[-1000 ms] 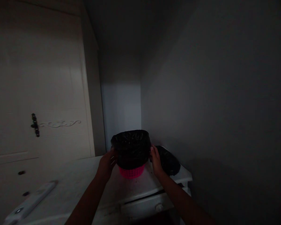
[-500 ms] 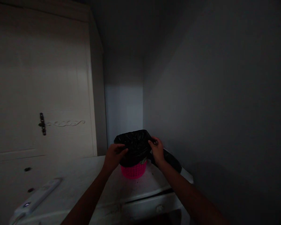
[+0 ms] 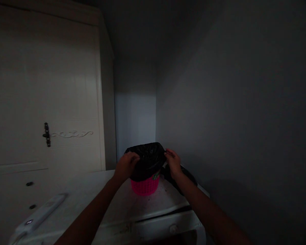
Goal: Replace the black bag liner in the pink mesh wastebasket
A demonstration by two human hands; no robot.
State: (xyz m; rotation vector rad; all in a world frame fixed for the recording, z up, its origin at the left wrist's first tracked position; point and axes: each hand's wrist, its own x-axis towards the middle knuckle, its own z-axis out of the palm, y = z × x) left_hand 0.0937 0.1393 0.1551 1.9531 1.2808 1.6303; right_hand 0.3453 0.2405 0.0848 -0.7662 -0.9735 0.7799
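Both hands are gripping the black bag (image 3: 146, 160) lining the pink bin (image 3: 145, 185): left hand (image 3: 126, 165) and right hand (image 3: 173, 163) are pinching its rim. The bin is sitting on the cabinet (image 3: 112, 200); its contents are hidden.

White nightstand (image 3: 153, 211): pink basket (image 3: 145, 186), remote (image 3: 40, 215).

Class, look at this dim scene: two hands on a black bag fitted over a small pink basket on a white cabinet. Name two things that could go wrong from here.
1. The pink basket is small and stands unsupported on the cabinet top; tugging the black bag could tip or slide it.
2. Both the left hand and the right hand grip thin plastic at the rim, which might tear. Dim light makes this hard to judge.
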